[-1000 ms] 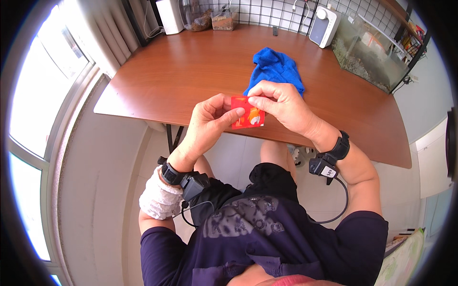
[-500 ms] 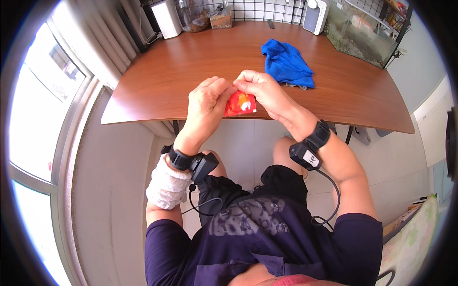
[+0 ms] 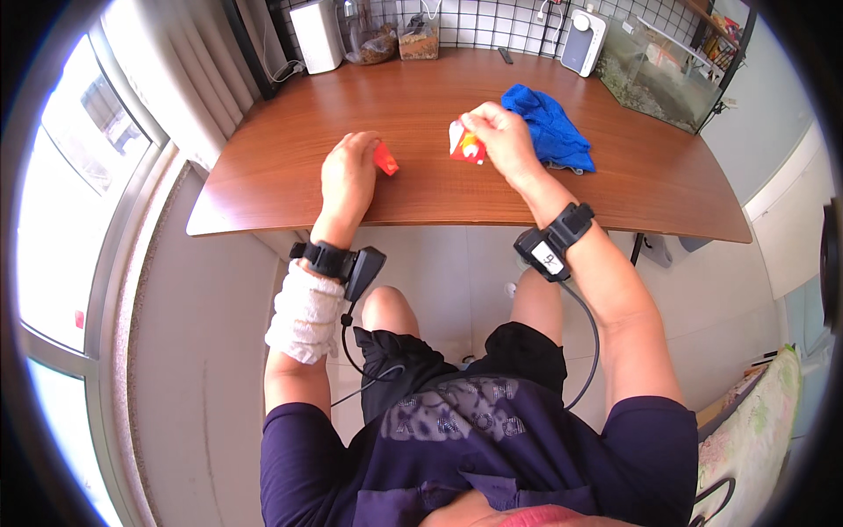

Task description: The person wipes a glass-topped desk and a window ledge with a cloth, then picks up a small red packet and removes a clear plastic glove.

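Observation:
Above the near part of a brown wooden table (image 3: 409, 104), each hand holds a torn piece of a small red packet. My left hand (image 3: 349, 176) is closed with its fingers pinched on one red piece (image 3: 385, 160), which sticks out to the right. In the fingers of my right hand (image 3: 507, 143) is the other packet piece (image 3: 470, 149), red with an orange and white print and a whitish patch on its left side. Just behind and right of that hand lies a crumpled blue cloth (image 3: 553, 127).
Along the back stand a white box-shaped device (image 3: 316, 37), a glass jar (image 3: 369, 39), a small clear container (image 3: 418, 39), a dark remote (image 3: 505, 56) and a white-grey appliance (image 3: 583, 42). A glass tank (image 3: 657, 81) fills the back right corner. A curtained window is at left.
The red packet, held between both hands before, is now in two pieces. My hands have moved apart, the left one leftward, the right one rightward and farther over the table.

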The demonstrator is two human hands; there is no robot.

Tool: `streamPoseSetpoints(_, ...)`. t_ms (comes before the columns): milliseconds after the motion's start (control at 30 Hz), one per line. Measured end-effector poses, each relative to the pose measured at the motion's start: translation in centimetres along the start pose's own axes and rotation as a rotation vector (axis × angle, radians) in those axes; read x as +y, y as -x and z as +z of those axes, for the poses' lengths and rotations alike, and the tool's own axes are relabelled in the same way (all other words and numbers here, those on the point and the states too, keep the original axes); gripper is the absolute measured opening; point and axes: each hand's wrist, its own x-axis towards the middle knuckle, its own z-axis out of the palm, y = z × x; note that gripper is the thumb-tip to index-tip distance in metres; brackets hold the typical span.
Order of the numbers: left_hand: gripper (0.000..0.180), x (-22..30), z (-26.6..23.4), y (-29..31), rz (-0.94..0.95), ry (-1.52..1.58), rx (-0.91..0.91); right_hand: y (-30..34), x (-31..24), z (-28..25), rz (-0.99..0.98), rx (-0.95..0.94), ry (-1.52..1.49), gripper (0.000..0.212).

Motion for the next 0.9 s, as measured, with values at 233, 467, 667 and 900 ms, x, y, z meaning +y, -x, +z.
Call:
streamPoseSetpoints(233, 0.027, 2.4, 1.7, -0.7, -0.208, 0.427, -0.381, 1.2, -0.6, 2.6, 0.031, -0.070, 0.007, 0.018)
streamPoseSetpoints(467, 0.019, 1.2, 2.4, -0.4, -0.378, 0.634, -0.313, 1.8, -1.1, 2.7, 0.077, -0.209, -0.037, 0.012)
streamPoseSetpoints(667, 0.014, 1.4, 2.3, 0.1, -0.400, 0.812, -0.365, 2.6, -2.8, 3.5, -0.060, -0.134, 0.088, 0.011)
streamPoseSetpoints(900, 0.010, 0.1, 2.8, 0.0, -0.531, 0.952, 0.134, 2.5, -4.0, 0.0, 0.029, -0.185, 0.149, 0.023)
